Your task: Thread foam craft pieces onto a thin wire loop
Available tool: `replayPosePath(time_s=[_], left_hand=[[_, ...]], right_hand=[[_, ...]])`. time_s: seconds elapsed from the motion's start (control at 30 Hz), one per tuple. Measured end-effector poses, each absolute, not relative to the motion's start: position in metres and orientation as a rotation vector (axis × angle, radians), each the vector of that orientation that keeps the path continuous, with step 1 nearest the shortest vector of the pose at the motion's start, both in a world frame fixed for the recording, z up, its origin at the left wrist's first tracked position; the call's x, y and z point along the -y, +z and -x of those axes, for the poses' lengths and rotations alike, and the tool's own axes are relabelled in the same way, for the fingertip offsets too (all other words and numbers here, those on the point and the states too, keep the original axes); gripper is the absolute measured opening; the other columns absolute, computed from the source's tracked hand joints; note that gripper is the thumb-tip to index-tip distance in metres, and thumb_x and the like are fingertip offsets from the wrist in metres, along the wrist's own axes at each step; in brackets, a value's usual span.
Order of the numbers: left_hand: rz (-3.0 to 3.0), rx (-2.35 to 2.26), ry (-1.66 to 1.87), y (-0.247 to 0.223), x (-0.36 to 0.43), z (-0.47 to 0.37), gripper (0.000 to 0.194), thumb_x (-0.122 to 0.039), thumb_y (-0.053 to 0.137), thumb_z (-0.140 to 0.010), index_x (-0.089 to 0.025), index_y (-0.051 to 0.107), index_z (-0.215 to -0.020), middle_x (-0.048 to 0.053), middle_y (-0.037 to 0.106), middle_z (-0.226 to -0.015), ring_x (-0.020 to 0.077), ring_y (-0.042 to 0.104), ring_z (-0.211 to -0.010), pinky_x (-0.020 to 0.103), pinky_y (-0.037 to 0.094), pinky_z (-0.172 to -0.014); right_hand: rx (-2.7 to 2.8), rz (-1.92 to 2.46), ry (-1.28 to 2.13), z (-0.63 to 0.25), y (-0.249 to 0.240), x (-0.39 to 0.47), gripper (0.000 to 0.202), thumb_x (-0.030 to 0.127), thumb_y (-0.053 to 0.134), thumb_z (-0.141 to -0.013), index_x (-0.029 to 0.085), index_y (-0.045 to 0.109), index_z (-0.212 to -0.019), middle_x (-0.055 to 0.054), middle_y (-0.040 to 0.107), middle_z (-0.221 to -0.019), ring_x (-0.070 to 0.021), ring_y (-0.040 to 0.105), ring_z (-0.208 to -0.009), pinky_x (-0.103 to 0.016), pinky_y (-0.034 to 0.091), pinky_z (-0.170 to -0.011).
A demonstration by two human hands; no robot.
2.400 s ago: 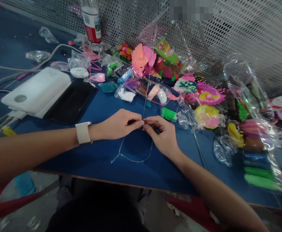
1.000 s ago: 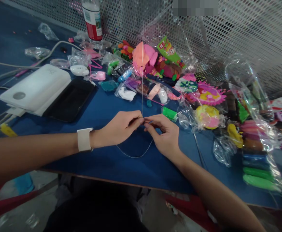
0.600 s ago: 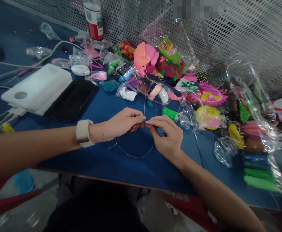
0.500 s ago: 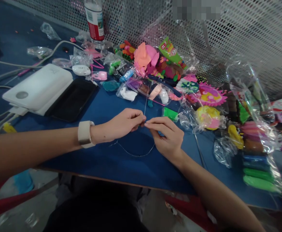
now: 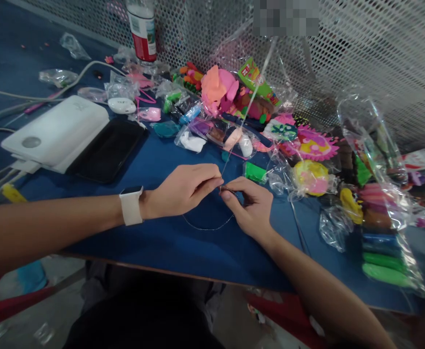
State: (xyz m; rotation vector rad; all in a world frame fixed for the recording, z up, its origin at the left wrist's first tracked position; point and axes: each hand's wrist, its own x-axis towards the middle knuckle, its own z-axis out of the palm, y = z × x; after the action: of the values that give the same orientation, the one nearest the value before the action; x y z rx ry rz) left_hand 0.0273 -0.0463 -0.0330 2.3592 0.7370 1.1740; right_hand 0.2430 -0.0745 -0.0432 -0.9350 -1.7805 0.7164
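Over the blue tabletop, my left hand (image 5: 185,190) is closed in a pinch. A pale thin string (image 5: 249,109) slants from its fingertips up to the upper right. Just right of it and nearly touching, my right hand (image 5: 251,207) is closed too, thumb against index finger, on a thin cord (image 5: 208,229) with a small dark bit at the fingertips. That cord hangs below both hands in a slack curve. Its left end is hidden behind my left hand. A white-banded watch (image 5: 131,206) is on my left wrist.
A white power bank (image 5: 57,128) with cables and a black phone (image 5: 106,150) lie to the left. Bagged coloured clay, clay shapes and a green packet (image 5: 255,172) spread behind and right. A bottle (image 5: 142,34) stands by the perforated metal panel (image 5: 198,29).
My fingertips have parted slightly, and my right thumb now shows on top of its pinch. The string swung from nearly upright to slanting right. The cord's left end went behind my left hand.
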Motion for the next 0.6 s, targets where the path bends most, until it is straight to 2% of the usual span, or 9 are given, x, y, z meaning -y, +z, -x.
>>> replayPosePath(time_s=[0.2, 0.4, 0.6], left_hand=[[-2.369, -0.736, 1.134, -0.032, 0.048, -0.026, 0.030, -0.025, 0.049, -0.113, -0.021, 0.051, -0.084, -0.002, 0.055, -0.072, 0.0123, 0.048, -0.061, 0.026, 0.037, -0.061], [-2.325, -0.746, 1.070, -0.032, 0.046, -0.027, 0.032, -0.025, 0.048, -0.112, -0.021, 0.049, -0.081, -0.003, 0.052, -0.069, 0.0124, 0.046, -0.058, 0.027, 0.034, -0.059], [-2.259, -0.788, 0.995, -0.030, 0.045, -0.029, 0.035, -0.023, 0.050, -0.109, -0.021, 0.043, -0.075, -0.004, 0.047, -0.064, 0.0116, 0.042, -0.056, 0.028, 0.030, -0.058]], right_hand=[[1.785, 0.970, 0.681, -0.242, -0.038, 0.075, 0.008, 0.035, 0.082, -0.093, 0.028, 0.081, -0.090, -0.001, 0.080, -0.080, -0.0183, 0.070, -0.072, -0.037, 0.056, -0.067], [1.817, 1.025, 0.564, -0.241, -0.032, 0.078, 0.006, 0.027, 0.087, -0.088, 0.030, 0.082, -0.089, 0.001, 0.080, -0.081, -0.0179, 0.071, -0.072, -0.036, 0.055, -0.069], [1.985, 1.091, 0.253, -0.242, -0.030, 0.077, 0.015, 0.024, 0.085, -0.091, 0.027, 0.077, -0.079, 0.004, 0.079, -0.075, -0.0182, 0.072, -0.071, -0.040, 0.049, -0.076]])
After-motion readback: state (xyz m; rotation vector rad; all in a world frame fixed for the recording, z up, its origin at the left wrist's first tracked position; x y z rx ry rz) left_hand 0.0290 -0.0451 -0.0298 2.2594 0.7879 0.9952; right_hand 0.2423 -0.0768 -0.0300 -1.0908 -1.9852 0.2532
